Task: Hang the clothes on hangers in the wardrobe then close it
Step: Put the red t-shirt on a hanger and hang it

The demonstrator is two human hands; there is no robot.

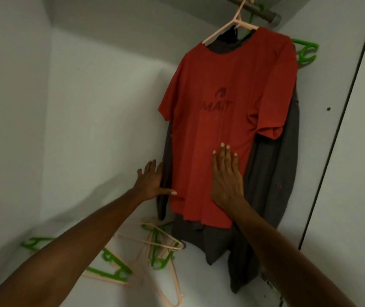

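On the wardrobe floor at near left lie loose green and pale pink plastic hangers [146, 247]. The left hand [152, 181] has its grip spread, fingers straight, thumb touching the left hem of the red short-sleeved T-shirt [228, 120]; its fingers seem to rest against the dark grey garment [272, 191] behind, though that is hard to tell. To smooth the shirt well, both palms should stroke downward evenly so it hangs flat. The right hand [227, 180] presses flat, fingers straight and close, on the shirt's lower front. The shirt hangs on a pale pink hanger [235, 21] from the grey rail [259, 9], far right.
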